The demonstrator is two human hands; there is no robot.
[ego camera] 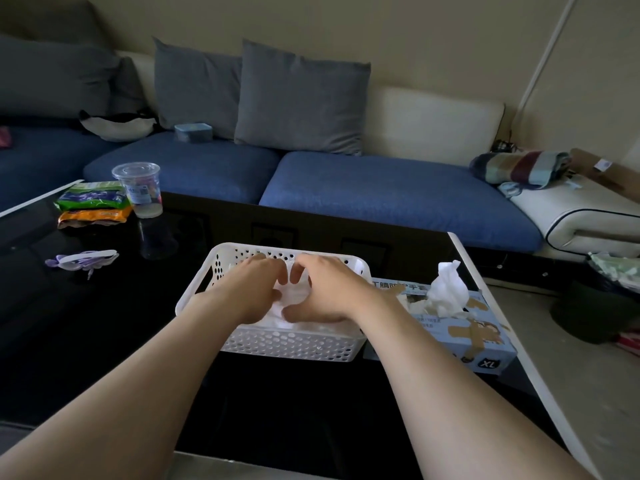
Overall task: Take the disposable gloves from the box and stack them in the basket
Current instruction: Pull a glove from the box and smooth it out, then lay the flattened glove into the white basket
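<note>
Left hand (254,289) and right hand (327,294) curl their fingers onto limp, light gloves (294,296) in the basket (294,344). I cannot tell whether they grip; best pinched at the cuffs.

White is being shown by the hole-patterned basket (291,344) and the gloves (446,292); pale blue by the box (485,336); black by the tabletop (104,323); stripes by the blanket (519,168).

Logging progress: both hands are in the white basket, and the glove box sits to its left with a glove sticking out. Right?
No: the head view shows the glove box to the right of the basket, not left. The rest holds.
</note>
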